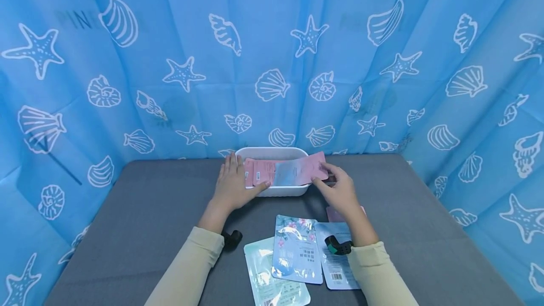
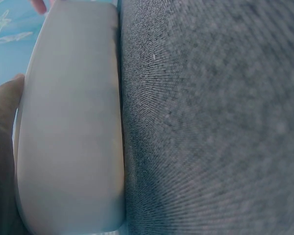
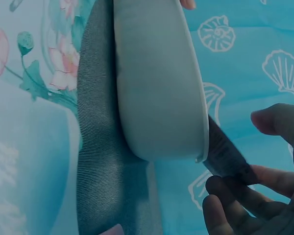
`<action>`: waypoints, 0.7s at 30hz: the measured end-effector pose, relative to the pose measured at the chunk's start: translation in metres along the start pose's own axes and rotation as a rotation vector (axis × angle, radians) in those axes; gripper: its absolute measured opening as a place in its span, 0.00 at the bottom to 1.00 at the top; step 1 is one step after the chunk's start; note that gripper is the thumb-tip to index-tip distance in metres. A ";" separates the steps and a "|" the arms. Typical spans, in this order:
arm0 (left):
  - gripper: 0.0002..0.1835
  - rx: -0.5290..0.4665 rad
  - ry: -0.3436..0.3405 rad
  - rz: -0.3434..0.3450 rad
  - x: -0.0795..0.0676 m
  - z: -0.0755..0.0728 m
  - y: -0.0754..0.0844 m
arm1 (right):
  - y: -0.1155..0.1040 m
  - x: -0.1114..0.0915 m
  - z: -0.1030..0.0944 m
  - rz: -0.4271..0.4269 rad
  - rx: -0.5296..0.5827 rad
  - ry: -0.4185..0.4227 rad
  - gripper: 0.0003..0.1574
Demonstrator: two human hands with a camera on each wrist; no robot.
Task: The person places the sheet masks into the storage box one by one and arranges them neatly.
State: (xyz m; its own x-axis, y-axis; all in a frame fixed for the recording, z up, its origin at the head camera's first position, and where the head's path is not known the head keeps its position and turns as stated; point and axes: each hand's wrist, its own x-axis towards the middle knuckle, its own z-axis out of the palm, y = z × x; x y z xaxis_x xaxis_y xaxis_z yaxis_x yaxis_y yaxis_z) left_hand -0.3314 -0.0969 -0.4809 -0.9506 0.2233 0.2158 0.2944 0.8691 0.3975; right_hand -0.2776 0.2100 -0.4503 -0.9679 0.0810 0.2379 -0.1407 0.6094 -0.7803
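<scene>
A white oblong tub [image 1: 282, 192] stands near the table's back edge, with several pink sachets [image 1: 264, 172] inside. My left hand [image 1: 231, 183] lies across the tub's left end, its fingers extended and its thumb along the front rim. A pink and pale-blue sachet [image 1: 297, 170] slants over the tub's right end. At that sachet's right edge, my right hand [image 1: 340, 190] holds it between thumb and fingers. In the right wrist view, the fingers [image 3: 274, 182] meet a dark, shaded sachet edge [image 3: 228, 152] sticking out past the tub's rim.
In front of the tub lie a mint-green packet [image 1: 276, 273], a flowered blue packet [image 1: 296, 249] and a pale-blue packet [image 1: 335, 268] partly under the right forearm. A pink packet [image 1: 334, 215] shows behind them. A blue shell-patterned curtain [image 1: 272, 60] hangs behind the grey table [image 1: 170, 211].
</scene>
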 end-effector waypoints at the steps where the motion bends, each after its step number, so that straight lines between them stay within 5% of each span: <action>1: 0.68 -0.001 0.000 -0.002 0.000 0.000 0.000 | 0.001 0.000 0.000 -0.001 -0.001 0.007 0.38; 14: 0.67 0.003 -0.012 -0.011 -0.001 -0.002 0.000 | -0.002 0.001 0.000 0.012 -0.023 0.037 0.36; 21: 0.69 -0.007 -0.004 -0.012 -0.002 -0.002 0.002 | -0.002 -0.003 0.002 0.002 -0.044 -0.039 0.37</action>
State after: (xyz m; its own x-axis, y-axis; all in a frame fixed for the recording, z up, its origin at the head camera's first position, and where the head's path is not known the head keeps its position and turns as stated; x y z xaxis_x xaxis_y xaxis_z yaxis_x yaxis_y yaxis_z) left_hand -0.3287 -0.0972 -0.4786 -0.9543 0.2151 0.2074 0.2841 0.8683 0.4065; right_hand -0.2749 0.2070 -0.4512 -0.9757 0.0521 0.2129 -0.1302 0.6434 -0.7543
